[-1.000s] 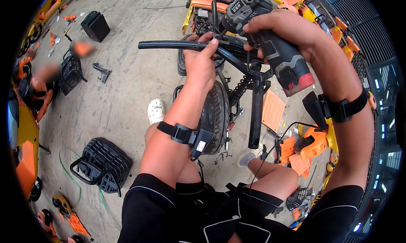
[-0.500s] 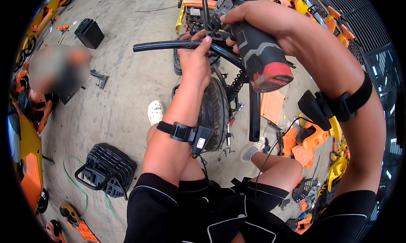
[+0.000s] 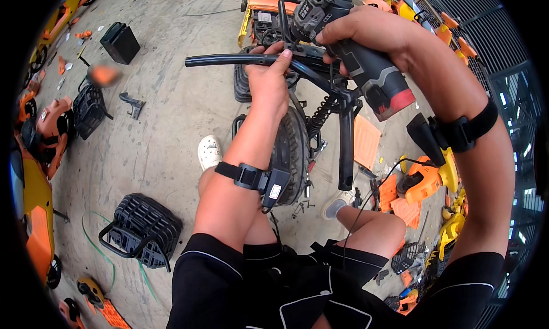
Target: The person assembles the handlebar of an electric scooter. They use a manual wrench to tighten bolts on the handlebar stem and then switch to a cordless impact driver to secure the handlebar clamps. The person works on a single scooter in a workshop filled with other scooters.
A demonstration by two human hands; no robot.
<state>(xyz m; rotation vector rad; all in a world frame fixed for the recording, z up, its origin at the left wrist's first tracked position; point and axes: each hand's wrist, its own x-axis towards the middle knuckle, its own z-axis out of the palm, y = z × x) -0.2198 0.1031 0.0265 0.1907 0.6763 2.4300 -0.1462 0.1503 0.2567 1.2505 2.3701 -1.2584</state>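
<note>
My left hand is wrapped round the black handlebar of a partly stripped scooter, thumb pressed on top. In my right hand is a black and grey cordless power tool with a red-ended battery. Its nose points down and left toward the clamp area at the bar's middle; whether a bit touches a fastener is hidden. Below the bar are a coil spring shock and a knobbly black tyre. The bar's other end hangs toward me.
A black crate-like basket lies left of my legs. Further off stand a black box and a loose black bracket. Orange panels and yellow parts litter the right side. Small bolts lie near the tyre.
The power tool and my right hand have shifted slightly right, showing more of the bar's joint. My left hand keeps its hold. A large blurred patch at left has shrunk, revealing a black basket.
</note>
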